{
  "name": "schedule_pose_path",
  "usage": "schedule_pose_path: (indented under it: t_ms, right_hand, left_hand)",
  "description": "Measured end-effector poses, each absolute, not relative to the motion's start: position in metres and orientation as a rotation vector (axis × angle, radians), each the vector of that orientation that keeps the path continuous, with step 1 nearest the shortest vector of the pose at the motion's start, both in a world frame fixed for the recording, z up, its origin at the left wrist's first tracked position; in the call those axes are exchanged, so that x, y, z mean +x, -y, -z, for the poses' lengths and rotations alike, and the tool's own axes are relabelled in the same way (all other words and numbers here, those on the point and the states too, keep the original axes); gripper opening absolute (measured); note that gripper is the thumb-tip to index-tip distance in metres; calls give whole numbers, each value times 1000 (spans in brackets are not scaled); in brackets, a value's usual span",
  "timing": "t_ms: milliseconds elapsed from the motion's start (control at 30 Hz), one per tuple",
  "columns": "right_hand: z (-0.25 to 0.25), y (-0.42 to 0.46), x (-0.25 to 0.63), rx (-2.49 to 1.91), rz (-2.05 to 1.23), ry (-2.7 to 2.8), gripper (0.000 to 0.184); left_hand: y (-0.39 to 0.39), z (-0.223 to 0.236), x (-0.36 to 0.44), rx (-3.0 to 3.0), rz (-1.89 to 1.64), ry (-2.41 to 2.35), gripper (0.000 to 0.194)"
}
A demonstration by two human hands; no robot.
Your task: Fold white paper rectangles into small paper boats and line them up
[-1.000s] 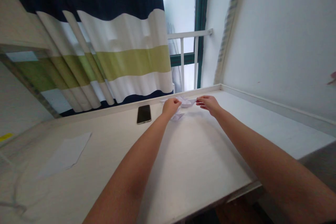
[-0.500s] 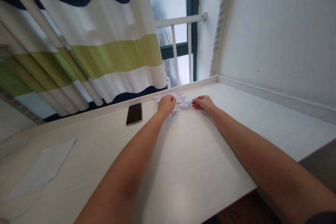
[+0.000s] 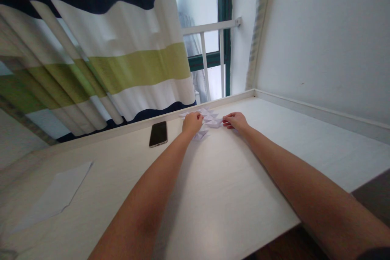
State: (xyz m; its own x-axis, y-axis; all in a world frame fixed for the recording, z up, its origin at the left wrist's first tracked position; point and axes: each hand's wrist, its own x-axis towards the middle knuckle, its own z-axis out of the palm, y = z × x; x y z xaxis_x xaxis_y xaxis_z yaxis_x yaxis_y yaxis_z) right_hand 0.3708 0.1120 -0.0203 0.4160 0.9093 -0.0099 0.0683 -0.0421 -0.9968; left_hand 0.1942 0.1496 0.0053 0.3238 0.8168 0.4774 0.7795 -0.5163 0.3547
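Observation:
Several small white folded paper shapes [image 3: 211,118] lie together at the far edge of a pale table [image 3: 231,187]. My left hand [image 3: 191,123] is curled over their left side, with one folded piece [image 3: 201,134] just below it. My right hand [image 3: 234,121] rests at their right end, fingers bent and pinching toward the paper. Both arms stretch far forward. Whether either hand lifts a piece is not clear.
A dark phone [image 3: 159,134] lies face up left of the paper. A flat white sheet [image 3: 57,193] lies at the near left. Behind the table hang a striped curtain [image 3: 122,69] and a white railing [image 3: 210,61]; a white wall [image 3: 319,40] stands right.
One second ago both hands held a paper piece a little above the table; now they are down on the pile. The camera view has dropped and shifted slightly.

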Motion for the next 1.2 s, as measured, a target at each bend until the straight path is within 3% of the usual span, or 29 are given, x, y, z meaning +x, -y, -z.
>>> schedule_pose_path:
  t_ms: [600,800,867,1033,1200]
  right_hand:
    - [20,-111,370,-1454,-863,946,14]
    - [21,-111,383,-1588,-382,1063,5]
    - [19,-109,384,-1552,-310,1113,10]
    - [-3,-97,363,-1375,-553,1291,21]
    - [-40,-91,306,-1283,-792,1410,16]
  left_hand:
    - [-144,-8,193,2492,-969,-1503,26]
    - [-140,-9,181,2508,-1029,-1485,26]
    - [-137,-11,173,2529,-1046,-1480,26]
    - [-125,-20,149,2639,-1076,-1384,26]
    - [-113,-34,113,2599,-1163,-1384,25]
